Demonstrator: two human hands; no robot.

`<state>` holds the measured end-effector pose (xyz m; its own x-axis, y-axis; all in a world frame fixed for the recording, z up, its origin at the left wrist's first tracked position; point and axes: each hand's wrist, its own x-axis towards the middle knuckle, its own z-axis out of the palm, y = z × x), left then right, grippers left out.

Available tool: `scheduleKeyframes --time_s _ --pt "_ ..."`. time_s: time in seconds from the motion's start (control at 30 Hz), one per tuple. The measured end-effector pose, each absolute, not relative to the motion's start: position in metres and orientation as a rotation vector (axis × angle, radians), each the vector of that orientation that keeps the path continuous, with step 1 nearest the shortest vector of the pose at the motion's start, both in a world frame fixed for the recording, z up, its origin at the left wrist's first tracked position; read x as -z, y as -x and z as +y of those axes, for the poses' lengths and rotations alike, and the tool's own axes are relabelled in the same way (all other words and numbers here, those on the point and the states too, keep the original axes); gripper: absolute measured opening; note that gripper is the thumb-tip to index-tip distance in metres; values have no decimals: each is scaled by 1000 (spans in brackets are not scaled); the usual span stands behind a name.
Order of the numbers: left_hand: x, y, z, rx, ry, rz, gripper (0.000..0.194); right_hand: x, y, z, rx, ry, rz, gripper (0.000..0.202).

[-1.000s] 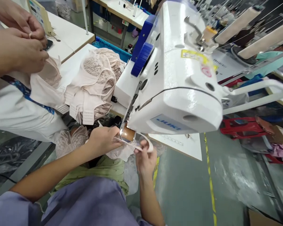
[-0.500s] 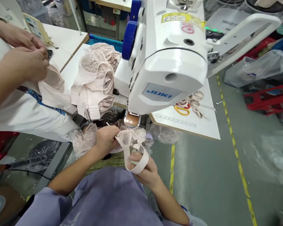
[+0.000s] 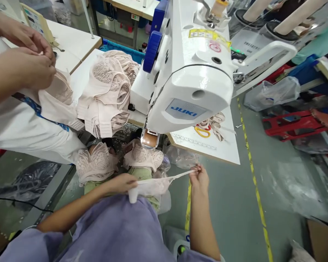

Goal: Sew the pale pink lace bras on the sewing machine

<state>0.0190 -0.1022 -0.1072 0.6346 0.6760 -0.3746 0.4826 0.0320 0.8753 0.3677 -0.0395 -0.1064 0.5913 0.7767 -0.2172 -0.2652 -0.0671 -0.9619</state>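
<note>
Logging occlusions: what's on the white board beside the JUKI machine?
On the white board: pale straps, yellow and red handles, ruler markings. The JUKI machine hides part of it; anything there can't be seen.

We hold thin, pale cloth (image 3: pixel 156 185) stretched between our left hand (image 3: pixel 126 183) and our right hand (image 3: pixel 199 177) — near the big white sewing machine (image 3: pixel 198 82) — while two lacy bras (image 3: pixel 97 165) sit on our green pants (image 3: pixel 143 173) and a pile of bras (image 3: pixel 105 91) lies on a table (image 3: pixel 83 71).
</note>
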Motion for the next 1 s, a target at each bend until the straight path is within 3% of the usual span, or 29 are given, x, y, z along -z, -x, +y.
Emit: scheduleKeyframes --time_s 0.23,0.43,0.53,0.67,0.8,1.0 --pt "106 51 -60 -255 -1643 1538 23 103 -412 -28 -673 1393 -271 33" --pt "119 32 -32 -518 -1577 2095 48 106 -334 -38 -798 1421 -511 31" --pt "111 16 -27 -570 -1704 1990 41 98 -277 -58 -971 1452 -974 27" --pt "72 -4 -35 -531 -1922 1527 28 71 -234 -77 -1118 1405 -1313 21" --pt "26 -16 -49 -529 -1976 1128 25 48 -224 -82 -1087 1431 -1572 17" --pt "17 -21 -59 -488 -2172 1221 31 33 -223 -79 -889 1383 -1920 10"
